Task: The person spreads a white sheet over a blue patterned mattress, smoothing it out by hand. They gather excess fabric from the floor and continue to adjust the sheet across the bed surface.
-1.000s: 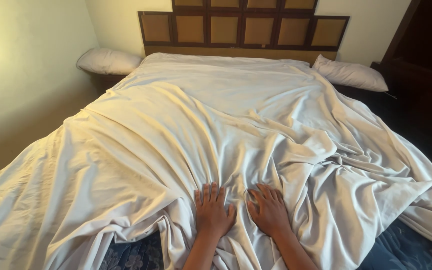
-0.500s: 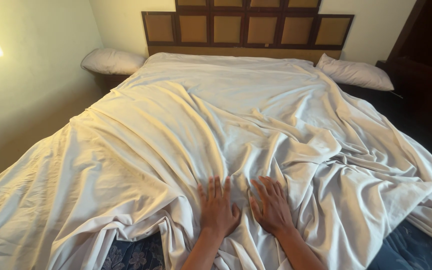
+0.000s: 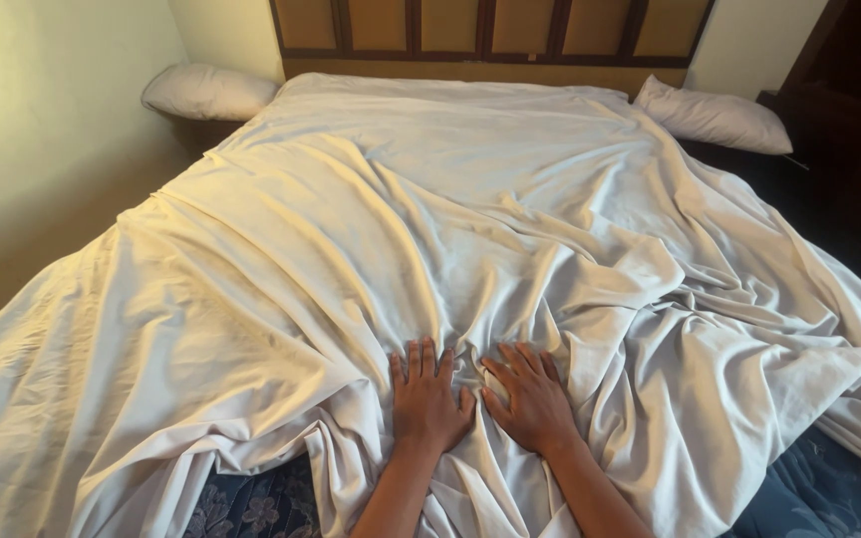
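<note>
Fingers: those of the left hand (image 3: 427, 397) and right hand (image 3: 528, 403) lie spread and flat, palms down, gripping nothing, pressed side by side on the white sheet (image 3: 430, 239).
Sheet: crumpled, draped over the whole bed, folds radiating from the hands at the near edge.
Mattress (image 3: 251, 503): dark blue floral fabric exposed beneath the sheet's near hem.
Headboard (image 3: 490, 30): dark wood frame with tan panels, against the far wall.
Pillows: left pillow (image 3: 206, 92) and right pillow (image 3: 715, 115) lie off the bed's far corners.
Wall (image 3: 52, 130): pale, lit from the left.
</note>
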